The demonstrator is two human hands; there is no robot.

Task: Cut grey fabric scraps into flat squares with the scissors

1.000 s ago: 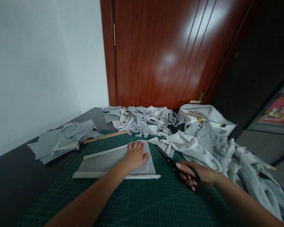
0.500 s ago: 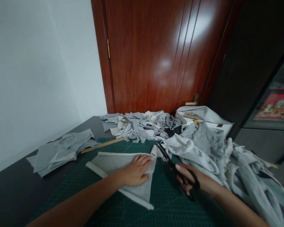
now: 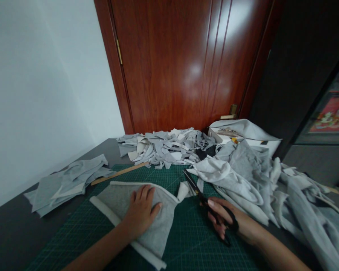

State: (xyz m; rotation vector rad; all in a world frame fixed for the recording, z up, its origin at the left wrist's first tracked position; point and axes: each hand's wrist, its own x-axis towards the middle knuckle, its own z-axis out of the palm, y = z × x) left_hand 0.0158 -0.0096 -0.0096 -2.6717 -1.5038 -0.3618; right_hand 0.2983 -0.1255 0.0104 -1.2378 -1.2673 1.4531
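My left hand (image 3: 142,210) lies flat, fingers apart, on a piece of grey fabric (image 3: 164,233) with rolled edges. That fabric rests on a green cutting mat (image 3: 197,241). In my right hand (image 3: 219,216) is a pair of black-handled scissors (image 3: 193,182), held by its handles with the blades pointing away and to the left. The blades look closed together. A small fabric scrap (image 3: 185,190) sits just left of the blades, beside the right corner of the piece; whether the two are still joined I cannot tell.
A wooden ruler (image 3: 120,173) lies along the mat's far left edge. Flat grey pieces (image 3: 64,184) are stacked at left. Heaped scraps (image 3: 164,146) line the back, and crumpled cloth (image 3: 245,165) fills the right. Behind it stands a white box (image 3: 260,145), near the wooden door (image 3: 169,67).
My left hand and the fabric under it have shifted left and slightly nearer to me. The small scrap now shows more openly beside the blades. The right hand keeps its hold on the scissors.
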